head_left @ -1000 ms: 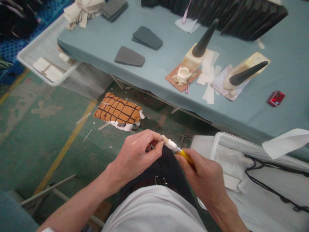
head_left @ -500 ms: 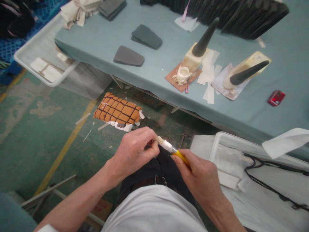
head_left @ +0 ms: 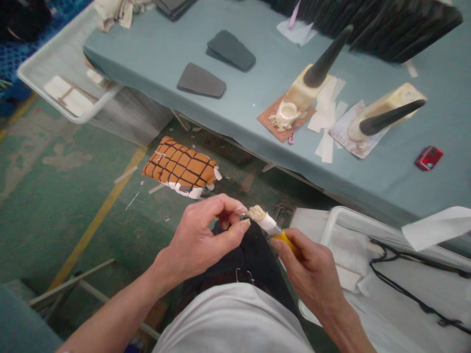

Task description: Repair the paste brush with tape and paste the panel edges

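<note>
My right hand (head_left: pixel 311 262) is closed around the yellow handle of a paintbrush (head_left: pixel 268 223). White wrapping covers the base of its pale, stiff-looking bristles, which point up and left. At the bristle tips is my left hand (head_left: pixel 206 235), its thumb and forefinger a little apart. The forefinger tip, smeared with something whitish, is at the edge of the bristles; whether it pulls at any is too small to tell. Both hands are in front of my waist, below the table edge.
On the blue-grey table (head_left: pixel 147 73) are dark flat pieces (head_left: pixel 201 80), two yellowish blocks (head_left: pixel 294 98) with black horn-shaped parts, paper strips (head_left: pixel 327 110) and a red object (head_left: pixel 429 158). An orange checked cushion (head_left: pixel 180 164) lies on the floor. White bins (head_left: pixel 77 117) flank the table.
My left thumb and forefinger have parted from their pinch at the bristles. The brush has turned slightly, showing more of the bristle ends, and my right hand has shifted a little right.
</note>
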Action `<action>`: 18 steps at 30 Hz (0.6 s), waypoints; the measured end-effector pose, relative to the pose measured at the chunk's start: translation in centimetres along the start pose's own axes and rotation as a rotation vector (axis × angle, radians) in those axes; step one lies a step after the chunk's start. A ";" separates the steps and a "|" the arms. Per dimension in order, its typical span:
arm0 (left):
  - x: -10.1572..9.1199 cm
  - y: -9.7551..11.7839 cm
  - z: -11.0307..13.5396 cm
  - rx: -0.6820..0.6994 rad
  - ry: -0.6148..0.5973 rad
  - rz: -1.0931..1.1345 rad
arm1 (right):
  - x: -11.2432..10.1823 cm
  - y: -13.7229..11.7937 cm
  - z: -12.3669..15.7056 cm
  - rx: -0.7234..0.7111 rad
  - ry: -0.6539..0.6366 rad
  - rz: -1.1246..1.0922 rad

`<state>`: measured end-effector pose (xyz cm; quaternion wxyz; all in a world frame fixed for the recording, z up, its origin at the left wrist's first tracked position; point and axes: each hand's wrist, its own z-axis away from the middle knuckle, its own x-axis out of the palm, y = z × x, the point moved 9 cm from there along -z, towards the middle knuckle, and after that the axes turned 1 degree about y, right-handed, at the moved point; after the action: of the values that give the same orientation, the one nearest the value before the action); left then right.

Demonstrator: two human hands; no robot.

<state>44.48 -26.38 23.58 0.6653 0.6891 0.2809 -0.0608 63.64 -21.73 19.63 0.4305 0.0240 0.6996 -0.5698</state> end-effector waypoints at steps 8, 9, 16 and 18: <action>0.8 0.0 -0.6 0.014 0.027 -0.018 | -0.7 -1.6 -0.7 -0.156 0.082 0.165; 0.9 -0.1 -0.7 0.012 0.026 -0.020 | -0.7 -1.7 -0.7 -0.169 0.088 0.182; 1.5 -0.8 -1.0 0.001 -0.003 -0.036 | -0.8 -1.7 -1.1 -0.202 0.118 0.268; 1.6 -1.0 -1.1 -0.003 -0.011 -0.040 | -0.8 -1.7 -1.3 -0.201 0.124 0.285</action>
<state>45.02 -24.87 22.10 0.6664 0.6820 0.2911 -0.0776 62.53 -20.93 21.39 0.4630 0.1149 0.7678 -0.4277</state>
